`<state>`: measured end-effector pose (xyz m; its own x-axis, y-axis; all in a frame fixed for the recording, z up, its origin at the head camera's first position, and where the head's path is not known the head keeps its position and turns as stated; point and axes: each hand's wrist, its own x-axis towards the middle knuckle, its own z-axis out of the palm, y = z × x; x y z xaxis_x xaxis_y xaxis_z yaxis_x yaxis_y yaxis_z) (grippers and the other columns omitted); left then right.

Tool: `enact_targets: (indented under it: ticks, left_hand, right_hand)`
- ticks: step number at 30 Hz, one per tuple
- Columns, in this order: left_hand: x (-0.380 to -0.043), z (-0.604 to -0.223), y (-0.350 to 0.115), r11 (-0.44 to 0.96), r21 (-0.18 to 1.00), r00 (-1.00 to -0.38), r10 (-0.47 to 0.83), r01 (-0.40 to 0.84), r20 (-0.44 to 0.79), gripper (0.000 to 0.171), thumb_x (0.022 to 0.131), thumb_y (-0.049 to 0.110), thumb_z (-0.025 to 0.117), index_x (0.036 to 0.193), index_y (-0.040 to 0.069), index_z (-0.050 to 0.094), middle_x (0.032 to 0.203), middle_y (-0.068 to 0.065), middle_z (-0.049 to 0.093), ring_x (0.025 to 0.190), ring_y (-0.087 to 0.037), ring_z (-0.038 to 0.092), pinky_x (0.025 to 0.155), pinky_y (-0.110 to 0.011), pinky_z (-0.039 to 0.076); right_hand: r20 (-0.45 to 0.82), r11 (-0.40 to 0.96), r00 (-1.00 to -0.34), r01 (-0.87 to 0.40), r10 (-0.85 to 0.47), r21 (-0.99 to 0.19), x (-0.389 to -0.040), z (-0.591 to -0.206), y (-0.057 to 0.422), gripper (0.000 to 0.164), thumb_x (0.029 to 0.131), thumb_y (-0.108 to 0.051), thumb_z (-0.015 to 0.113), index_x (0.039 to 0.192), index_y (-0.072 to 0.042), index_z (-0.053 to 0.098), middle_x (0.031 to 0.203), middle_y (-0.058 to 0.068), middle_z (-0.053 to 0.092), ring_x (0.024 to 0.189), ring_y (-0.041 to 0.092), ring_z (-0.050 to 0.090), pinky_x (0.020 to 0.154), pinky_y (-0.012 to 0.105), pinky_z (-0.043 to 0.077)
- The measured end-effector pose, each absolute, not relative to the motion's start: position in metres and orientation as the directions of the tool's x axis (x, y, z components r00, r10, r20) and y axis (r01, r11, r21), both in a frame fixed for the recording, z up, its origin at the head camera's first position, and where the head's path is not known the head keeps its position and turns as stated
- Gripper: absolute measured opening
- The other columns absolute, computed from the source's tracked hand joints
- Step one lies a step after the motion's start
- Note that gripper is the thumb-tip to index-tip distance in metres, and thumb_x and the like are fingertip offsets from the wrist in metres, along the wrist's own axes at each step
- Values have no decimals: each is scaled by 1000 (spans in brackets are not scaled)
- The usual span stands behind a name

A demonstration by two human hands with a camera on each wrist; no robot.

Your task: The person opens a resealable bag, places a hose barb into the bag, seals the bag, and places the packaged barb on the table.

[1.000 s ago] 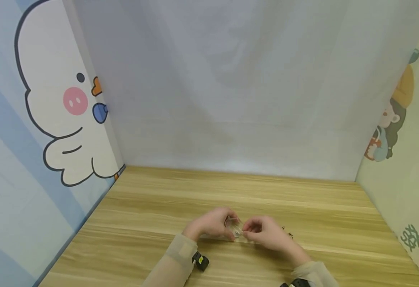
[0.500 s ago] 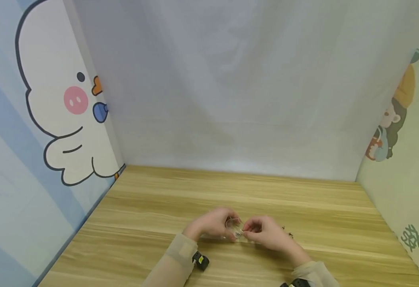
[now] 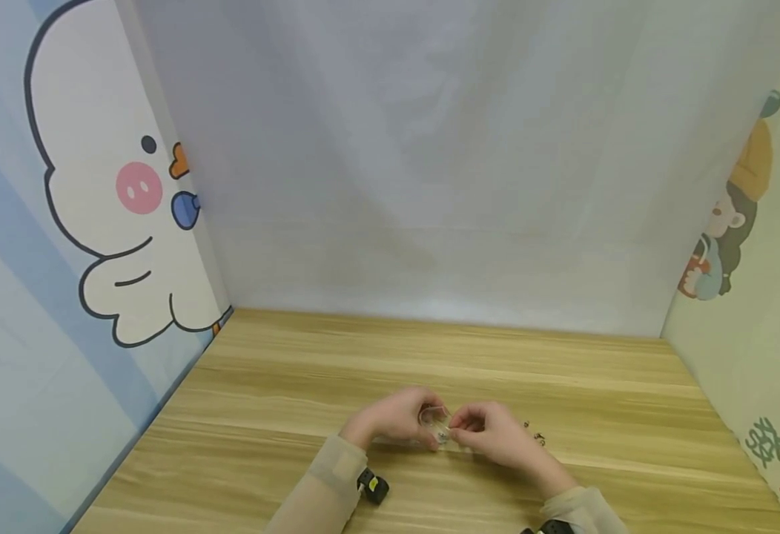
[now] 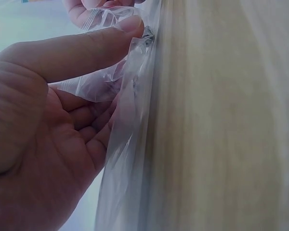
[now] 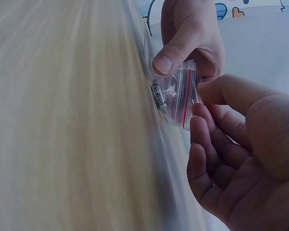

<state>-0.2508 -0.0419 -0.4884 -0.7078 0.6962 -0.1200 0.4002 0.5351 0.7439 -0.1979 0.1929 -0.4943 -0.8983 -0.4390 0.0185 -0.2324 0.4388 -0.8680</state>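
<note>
A small clear zip bag (image 5: pixel 176 98) with a red stripe along its seal is held between both hands, low over the table. Small silvery metal pieces (image 5: pixel 159 96) show at its bottom. My left hand (image 3: pixel 400 415) grips the bag from the left, thumb (image 4: pixel 94 50) on the near side and fingers curled behind. At the sealed edge, my right hand (image 3: pixel 497 432) pinches the plastic between thumb and forefinger, its other fingers curled in. Another piece of clear plastic (image 4: pixel 118 159) stretches along the tabletop beneath the left hand.
Several tiny dark metal bits (image 3: pixel 540 439) lie on the wood-grain table (image 3: pixel 336 348) just beyond the right hand. A white curtain (image 3: pixel 417 185) closes off the back, with printed cloth walls on the left and right.
My right fingertips have shifted very slightly left along the bag's edge. The left hand keeps its place and its grip.
</note>
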Motion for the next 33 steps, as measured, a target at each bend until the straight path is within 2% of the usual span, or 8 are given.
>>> enact_targets:
  ticks: [7,19,33]
  left_hand:
    - [-250,-490,-42,541,749,-715,687,384,-130,51,77,14,97,121,8,72,113,7,70,100,-6,61,95,-28,51]
    - [-251,-490,-42,544,737,-712,691,400,-123,50,77,15,98,120,9,72,107,9,68,95,-6,60,90,-27,51]
    - [-251,-489,-42,544,734,-709,695,408,-121,51,76,15,98,120,11,72,108,10,69,96,-5,61,92,-27,52]
  right_hand:
    - [4,478,-921,-206,-390,-854,-198,-494,192,12,96,-22,81,101,-12,77,90,-4,72,83,13,67,73,26,55]
    - [44,486,-926,-238,-376,-841,-198,-497,188,13,96,-18,81,105,-9,78,92,-4,73,84,15,69,75,26,57]
    - [48,481,-927,-237,-373,-844,-198,-495,188,14,95,-17,81,105,-9,78,92,-4,73,85,16,69,76,26,57]
